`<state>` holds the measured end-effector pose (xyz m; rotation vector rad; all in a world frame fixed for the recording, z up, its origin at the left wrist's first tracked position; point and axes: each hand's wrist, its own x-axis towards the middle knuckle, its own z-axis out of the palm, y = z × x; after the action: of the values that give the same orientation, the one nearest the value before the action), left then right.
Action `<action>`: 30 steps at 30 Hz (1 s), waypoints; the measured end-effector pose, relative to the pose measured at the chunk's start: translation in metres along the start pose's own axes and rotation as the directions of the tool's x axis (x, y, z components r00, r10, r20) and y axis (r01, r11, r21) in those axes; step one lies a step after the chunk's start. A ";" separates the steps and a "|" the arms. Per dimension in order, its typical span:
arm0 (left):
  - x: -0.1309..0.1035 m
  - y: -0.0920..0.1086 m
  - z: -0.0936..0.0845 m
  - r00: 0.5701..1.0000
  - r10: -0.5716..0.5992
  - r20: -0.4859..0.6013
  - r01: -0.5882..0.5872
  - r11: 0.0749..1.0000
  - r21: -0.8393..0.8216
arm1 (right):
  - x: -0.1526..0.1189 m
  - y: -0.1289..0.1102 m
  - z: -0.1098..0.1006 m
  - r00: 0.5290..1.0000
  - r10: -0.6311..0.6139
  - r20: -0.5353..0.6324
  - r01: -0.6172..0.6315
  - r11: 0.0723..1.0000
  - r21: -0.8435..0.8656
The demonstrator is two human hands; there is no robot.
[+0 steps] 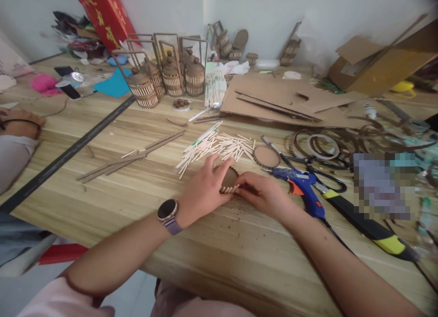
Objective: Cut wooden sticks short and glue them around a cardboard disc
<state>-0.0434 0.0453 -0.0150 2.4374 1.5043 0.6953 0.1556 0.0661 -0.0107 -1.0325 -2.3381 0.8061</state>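
Both hands at the centre of the frame, close together on one small thing: left hand clamped around a round cardboard piece, thumb along the near edge, fingers arched over the far left; right hand pinched at the near right edge, beside a short row of pale sticks along the rim. Cannot tell whether a stick is also caught in the right fingertips, or whether resting on the wooden surface or held just above. Just beyond, a loose heap of cut sticks.

Looks very light and dry, probably not slippery; likely stiff across the flat disc, easily crushed at the rim, fragile where sticks meet edge. Best held lightly by bare rim, clear of the sticks.

To the right, a second cardboard disc and a blue glue gun, both untouched.

Hidden: the left side of the piece, behind the left hand, and its underside. Cut off at the left edge: another person's arm. Hard to make out: anything beneath the pixelated patch at right.
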 end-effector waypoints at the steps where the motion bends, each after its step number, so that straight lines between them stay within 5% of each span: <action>1: 0.000 0.000 0.000 1.000 -0.004 0.002 0.004 1.000 0.000 | 0.000 0.000 0.000 1.000 -0.005 0.001 0.005 1.000 0.000; 16: -0.001 -0.001 -0.001 1.000 -0.010 0.027 0.011 0.999 -0.040 | 0.003 -0.008 -0.009 0.995 -0.081 0.051 0.085 0.992 -0.091; 22: 0.002 -0.011 -0.004 0.997 0.001 0.082 0.008 0.993 -0.117 | -0.023 -0.011 -0.041 0.979 0.065 -0.195 -0.118 0.954 -0.274; 24: 0.004 -0.014 -0.006 0.993 0.023 0.114 -0.007 0.990 -0.140 | -0.036 -0.008 -0.050 0.927 0.141 -0.347 -0.271 0.893 -0.360; 27: 0.006 -0.016 -0.008 0.989 0.054 0.141 -0.030 0.986 -0.163 | -0.050 -0.005 -0.062 0.785 0.347 -0.513 -0.587 0.680 -0.439; 30: 0.008 -0.019 -0.010 0.988 0.071 0.140 -0.044 0.982 -0.185 | -0.059 0.001 -0.072 0.631 0.644 -0.434 -0.769 0.443 -0.461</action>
<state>-0.0602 0.0608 -0.0117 2.3467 1.2625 0.6202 0.2360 0.0450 0.0312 -2.3827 -1.9437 0.1019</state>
